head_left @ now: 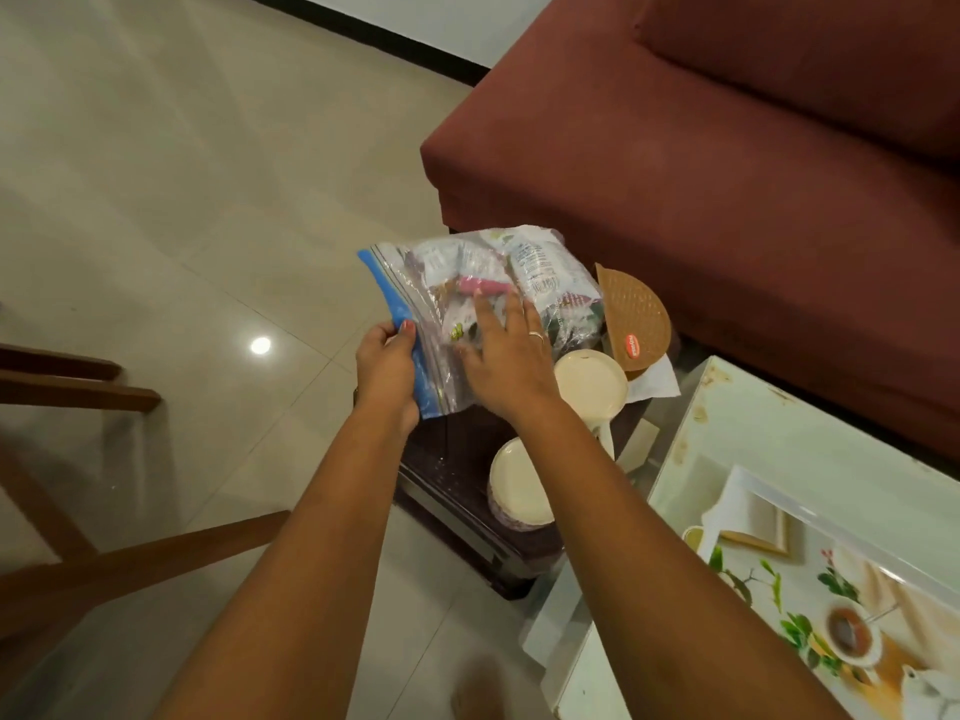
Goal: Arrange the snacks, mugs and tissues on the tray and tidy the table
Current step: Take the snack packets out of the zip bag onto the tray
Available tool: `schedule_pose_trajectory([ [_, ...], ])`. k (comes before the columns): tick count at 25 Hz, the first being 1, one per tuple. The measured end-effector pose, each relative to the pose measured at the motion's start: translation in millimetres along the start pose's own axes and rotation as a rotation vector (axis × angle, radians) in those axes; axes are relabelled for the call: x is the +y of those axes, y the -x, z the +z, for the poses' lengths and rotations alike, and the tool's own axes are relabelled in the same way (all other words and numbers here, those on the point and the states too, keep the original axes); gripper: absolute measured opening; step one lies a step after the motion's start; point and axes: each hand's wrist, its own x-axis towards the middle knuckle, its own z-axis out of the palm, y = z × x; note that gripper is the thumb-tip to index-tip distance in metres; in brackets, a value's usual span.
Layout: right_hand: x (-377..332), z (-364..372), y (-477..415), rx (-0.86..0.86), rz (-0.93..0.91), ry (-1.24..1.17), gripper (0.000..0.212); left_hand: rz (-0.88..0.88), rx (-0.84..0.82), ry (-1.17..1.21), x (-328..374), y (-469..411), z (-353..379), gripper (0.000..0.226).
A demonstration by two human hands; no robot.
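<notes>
**Snack bag at the tray: two-hand hold**

The glass-topped table (779,459) occupies the lower right. Beside it, a dark tray (447,459) carries a near mug (519,491) and a far mug (589,381), both cream. At the tray's far side, the left hand (387,366) pinches the blue zip edge of the clear snack bag (519,272). The right hand (506,356) lies flat on the bag with its fingers spread. Whether the bag rests on the tray cannot be told. Beyond the far mug, a brown round mat (636,314) overlaps a white tissue (654,384). A maroon sofa (727,174) stands behind.

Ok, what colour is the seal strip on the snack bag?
Blue; the seal strip shows best in the head view.
</notes>
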Motion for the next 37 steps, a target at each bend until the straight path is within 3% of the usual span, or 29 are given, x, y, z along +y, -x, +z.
schedule_pose_trajectory([
  [5, 3, -36, 13, 0.246, 0.059, -0.452, 0.055, 0.282, -0.166, 0.099, 66, 34, 46, 0.012],
  [10, -2, -78, 36, 0.305, 0.02, -0.829, 0.053, 0.569, -0.329, -0.114, 117, 94, 88, 0.009],
  [14, 20, -120, 75, 0.387, 0.03, -1.072, 0.05, 0.741, -0.369, -0.3, 130, 158, 106, 0.009],
  [18, 89, -159, 134, 0.463, 0.083, -1.233, 0.045, 0.797, -0.463, -0.42, 93, 233, 145, 0.012],
  [24, 199, -142, 230, 0.589, 0.312, -1.129, 0.048, 0.626, -0.638, -0.587, -42, 313, 198, 0.018],
  [26, 228, -123, 251, 0.537, 0.369, -1.108, 0.063, 0.49, -0.64, -0.602, -87, 319, 204, 0.021],
  [29, 258, -91, 267, 0.381, 0.413, -1.33, 0.067, 0.287, -0.635, -0.545, -140, 318, 202, 0.027],
  [31, 272, -73, 280, 0.272, 0.422, -1.435, 0.059, 0.234, -0.618, -0.575, -164, 317, 196, 0.037],
  [33, 284, -66, 292, 0.195, 0.441, -1.367, 0.04, 0.216, -0.62, -0.593, -180, 318, 190, 0.039],
  [35, 300, -73, 297, 0.293, 0.532, -1.33, 0.024, 0.203, -0.673, -0.631, -191, 320, 188, 0.039],
  [37, 315, -92, 301, 0.456, 0.635, -1.413, 0.024, 0.197, -0.738, -0.705, -204, 325, 189, 0.042],
])
